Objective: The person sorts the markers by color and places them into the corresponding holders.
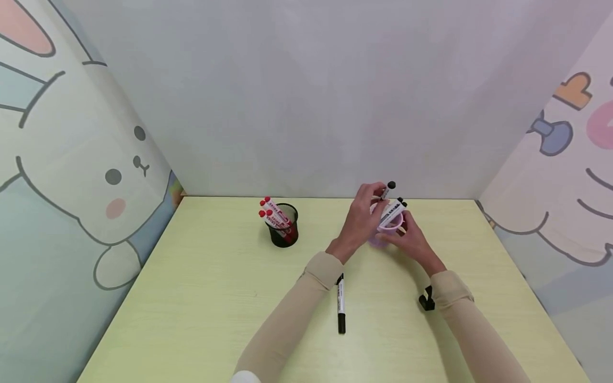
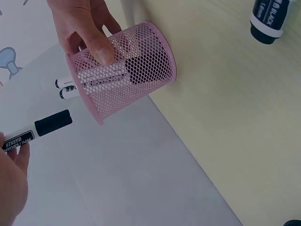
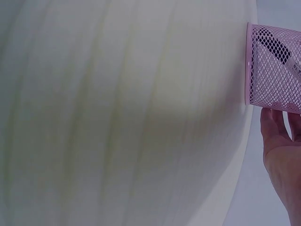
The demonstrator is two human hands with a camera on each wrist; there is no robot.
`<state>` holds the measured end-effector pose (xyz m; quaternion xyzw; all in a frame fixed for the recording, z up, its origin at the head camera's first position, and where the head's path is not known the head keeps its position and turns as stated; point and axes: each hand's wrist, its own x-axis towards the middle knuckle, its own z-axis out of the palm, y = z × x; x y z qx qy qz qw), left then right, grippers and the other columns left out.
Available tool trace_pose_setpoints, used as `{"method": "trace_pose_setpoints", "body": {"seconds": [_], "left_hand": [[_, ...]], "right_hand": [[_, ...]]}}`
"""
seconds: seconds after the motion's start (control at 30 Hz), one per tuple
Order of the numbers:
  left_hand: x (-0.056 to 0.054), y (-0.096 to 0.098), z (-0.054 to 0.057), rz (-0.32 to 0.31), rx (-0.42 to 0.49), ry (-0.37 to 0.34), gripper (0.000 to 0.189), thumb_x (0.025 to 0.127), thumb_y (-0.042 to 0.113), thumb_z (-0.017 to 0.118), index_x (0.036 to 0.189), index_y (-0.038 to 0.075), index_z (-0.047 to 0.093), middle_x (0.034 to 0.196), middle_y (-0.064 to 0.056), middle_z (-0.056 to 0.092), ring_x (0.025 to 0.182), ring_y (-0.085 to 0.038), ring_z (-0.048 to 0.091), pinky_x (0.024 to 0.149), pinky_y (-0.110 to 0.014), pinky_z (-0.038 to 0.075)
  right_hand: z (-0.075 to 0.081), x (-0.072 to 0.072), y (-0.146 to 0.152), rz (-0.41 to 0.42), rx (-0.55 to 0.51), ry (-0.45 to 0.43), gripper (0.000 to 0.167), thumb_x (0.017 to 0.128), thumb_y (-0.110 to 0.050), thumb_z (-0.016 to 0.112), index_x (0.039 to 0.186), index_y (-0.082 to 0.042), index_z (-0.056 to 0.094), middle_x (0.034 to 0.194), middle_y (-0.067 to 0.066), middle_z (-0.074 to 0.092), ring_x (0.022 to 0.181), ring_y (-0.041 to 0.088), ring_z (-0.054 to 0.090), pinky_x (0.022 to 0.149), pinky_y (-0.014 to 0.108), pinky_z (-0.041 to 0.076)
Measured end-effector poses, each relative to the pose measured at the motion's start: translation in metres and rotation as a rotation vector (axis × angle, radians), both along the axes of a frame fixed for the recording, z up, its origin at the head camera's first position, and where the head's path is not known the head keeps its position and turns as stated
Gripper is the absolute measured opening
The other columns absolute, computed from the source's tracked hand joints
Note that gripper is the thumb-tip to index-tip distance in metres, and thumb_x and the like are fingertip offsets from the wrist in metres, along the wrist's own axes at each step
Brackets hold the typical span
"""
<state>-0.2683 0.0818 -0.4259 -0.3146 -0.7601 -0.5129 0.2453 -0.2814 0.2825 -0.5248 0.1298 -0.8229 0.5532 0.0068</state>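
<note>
My left hand (image 1: 359,218) pinches a black whiteboard marker (image 2: 29,133) just outside the mouth of a pink mesh pen cup (image 2: 120,70). The fingers of my right hand (image 1: 412,239) hold the same cup near its rim. In the left wrist view, that hand's thumb (image 2: 101,49) presses on the mesh wall. Black-labelled markers (image 1: 392,213) stand slanted inside the cup, their ends showing above the rim. The cup's base (image 3: 248,63) shows close over the table in the right wrist view, where the left hand is out of sight.
A black mesh cup (image 1: 284,236) with several red markers (image 1: 278,217) stands left of the hands. Another black marker (image 1: 341,303) lies on the pale yellow table (image 1: 215,298) nearer me, by the left sleeve (image 1: 297,298). A grey-white wall (image 1: 287,106) rises behind the table.
</note>
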Motion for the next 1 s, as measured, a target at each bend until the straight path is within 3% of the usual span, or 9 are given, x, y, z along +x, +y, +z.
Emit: {"method": "trace_pose_setpoints", "body": {"seconds": [0.23,0.37,0.57,0.77,0.9,1.0], "left_hand": [[-0.001,0.010,-0.006,-0.071,-0.048,-0.037,0.030,0.101,-0.003,0.060,0.131,-0.002,0.053,0.122,-0.014,0.054,0.109,-0.021,0.065,0.094,-0.011,0.049],[-0.001,0.014,-0.012,-0.068,-0.121,-0.071,0.030,0.103,-0.001,0.058,0.132,0.000,0.053,0.123,-0.014,0.054,0.112,-0.019,0.063,0.094,-0.012,0.049],[-0.003,0.017,-0.022,-0.028,-0.256,-0.123,0.030,0.105,0.004,0.057,0.134,0.004,0.053,0.125,-0.011,0.054,0.112,-0.017,0.061,0.094,-0.012,0.047],[-0.006,0.021,-0.029,0.014,-0.390,-0.149,0.031,0.106,0.006,0.056,0.137,0.007,0.054,0.128,-0.008,0.055,0.113,-0.016,0.058,0.097,-0.014,0.047],[-0.006,0.023,-0.031,0.027,-0.498,-0.159,0.033,0.106,0.007,0.055,0.139,0.007,0.052,0.128,-0.009,0.056,0.114,-0.018,0.055,0.095,-0.017,0.049],[-0.005,0.025,-0.031,0.027,-0.557,-0.154,0.033,0.106,0.007,0.054,0.139,0.006,0.051,0.128,-0.011,0.056,0.113,-0.019,0.055,0.092,-0.017,0.051]], "right_hand": [[0.000,0.000,0.000,0.009,-0.022,0.007,0.081,0.090,-0.008,0.080,0.153,-0.005,0.029,0.154,0.014,0.039,0.133,0.017,0.044,0.113,0.029,0.041],[0.000,-0.001,0.001,0.007,-0.034,0.028,0.075,0.091,-0.002,0.077,0.150,-0.001,0.031,0.152,0.016,0.040,0.129,0.009,0.045,0.109,0.021,0.042],[0.001,-0.001,0.001,0.004,0.002,0.055,0.071,0.092,0.000,0.075,0.149,0.003,0.033,0.149,0.021,0.043,0.126,0.003,0.044,0.111,0.029,0.043],[0.002,-0.001,0.001,-0.009,0.026,0.064,0.073,0.091,0.001,0.075,0.150,0.003,0.031,0.148,0.023,0.044,0.126,0.008,0.044,0.111,0.033,0.044],[0.002,0.000,0.001,-0.014,0.035,0.060,0.074,0.091,0.002,0.073,0.151,0.004,0.030,0.147,0.023,0.043,0.125,0.014,0.044,0.109,0.028,0.045],[0.011,0.004,-0.003,-0.001,0.033,0.065,0.078,0.091,0.005,0.072,0.154,0.005,0.026,0.150,0.027,0.040,0.130,0.030,0.046,0.111,0.034,0.045]]}}
